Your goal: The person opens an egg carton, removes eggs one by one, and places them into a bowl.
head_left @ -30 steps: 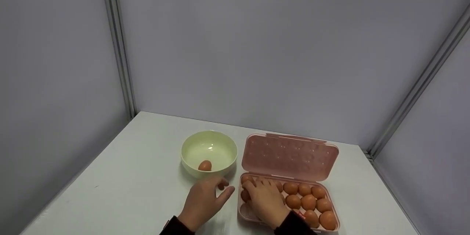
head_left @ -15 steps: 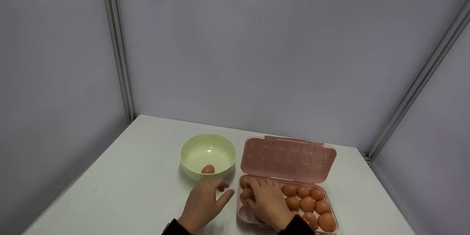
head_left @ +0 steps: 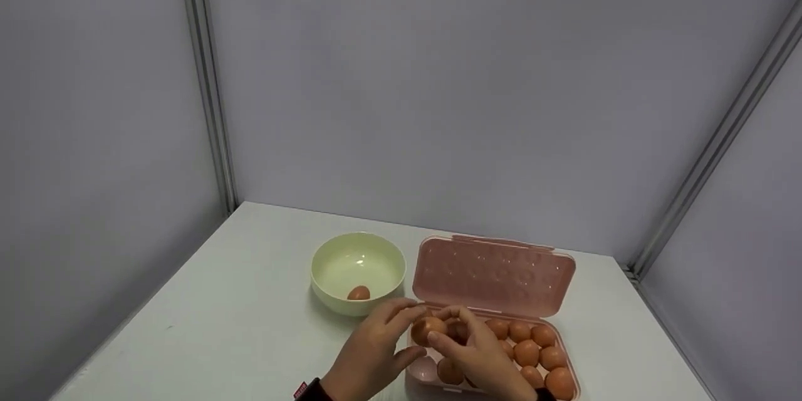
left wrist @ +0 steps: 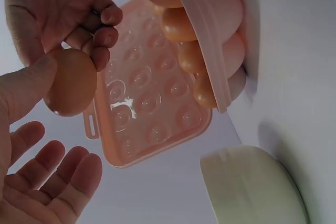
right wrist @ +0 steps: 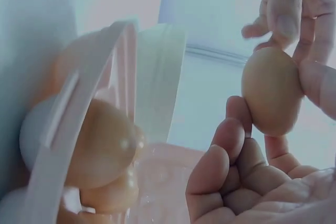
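My right hand pinches a brown egg between thumb and fingers, raised over the left end of a pink egg carton. The left hand reaches in from the other side with its fingers spread. In the left wrist view, the left thumb lies right at the side of the held egg, while the other left fingers stay loose below. Curled right fingers and thumb support the egg in the right wrist view. More brown eggs fill much of the carton; the hands hide part of it.
A pale green bowl with one brown egg in it stands left of the carton. The carton's lid is raised at the back. Grey walls enclose the white table.
The right hand has lifted an egg out of the carton's left side and turned its thumb toward the camera. The left hand has moved right, up to that egg.
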A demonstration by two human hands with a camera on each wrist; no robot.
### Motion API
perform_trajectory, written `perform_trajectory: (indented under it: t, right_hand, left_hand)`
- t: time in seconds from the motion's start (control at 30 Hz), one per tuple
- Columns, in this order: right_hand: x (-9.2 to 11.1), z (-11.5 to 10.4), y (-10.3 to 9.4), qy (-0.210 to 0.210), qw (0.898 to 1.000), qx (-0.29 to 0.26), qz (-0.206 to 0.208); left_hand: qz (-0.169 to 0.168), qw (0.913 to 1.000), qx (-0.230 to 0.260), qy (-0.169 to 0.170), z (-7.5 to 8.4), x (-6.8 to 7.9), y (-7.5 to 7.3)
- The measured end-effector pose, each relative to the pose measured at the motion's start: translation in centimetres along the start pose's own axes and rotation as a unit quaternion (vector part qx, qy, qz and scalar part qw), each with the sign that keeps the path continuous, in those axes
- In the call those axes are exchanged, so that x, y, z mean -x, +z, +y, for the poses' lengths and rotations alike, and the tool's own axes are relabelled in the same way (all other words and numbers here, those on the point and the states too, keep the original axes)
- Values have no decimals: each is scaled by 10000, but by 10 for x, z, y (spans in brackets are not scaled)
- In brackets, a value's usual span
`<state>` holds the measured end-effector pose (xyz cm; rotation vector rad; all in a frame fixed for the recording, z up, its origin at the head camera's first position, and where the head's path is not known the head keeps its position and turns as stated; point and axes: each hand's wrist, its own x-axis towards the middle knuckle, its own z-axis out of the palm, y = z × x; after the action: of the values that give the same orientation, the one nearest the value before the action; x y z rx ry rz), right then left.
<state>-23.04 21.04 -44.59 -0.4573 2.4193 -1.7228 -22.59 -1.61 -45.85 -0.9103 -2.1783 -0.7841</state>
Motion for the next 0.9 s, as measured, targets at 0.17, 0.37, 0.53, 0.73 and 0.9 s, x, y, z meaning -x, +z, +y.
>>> perform_trajectory:
  t: [0.17, 0.37, 0.53, 0.73, 0.9]
  right_hand:
    - [3, 3, -1, 95, 9999, -104, -20]
    - [5, 2, 0, 93, 9991, -395, -87]
    - [6, 2, 3, 38, 9983, -567, -142]
    - [6, 5, 3, -28, 9981, -574, -227]
    - [6, 5, -1, 48, 9980, -583, -250]
  left_hand:
    - [-98, 9999, 41, 125, 8, -5, 5]
    - [-148, 9992, -120, 354, 14, -9, 12]
    - [48, 9975, -275, 644, 16, -11, 16]
    - [-32, 9977, -295, 612, 17, -10, 17]
    - [-106, 9986, -265, 438, 7, -14, 13]
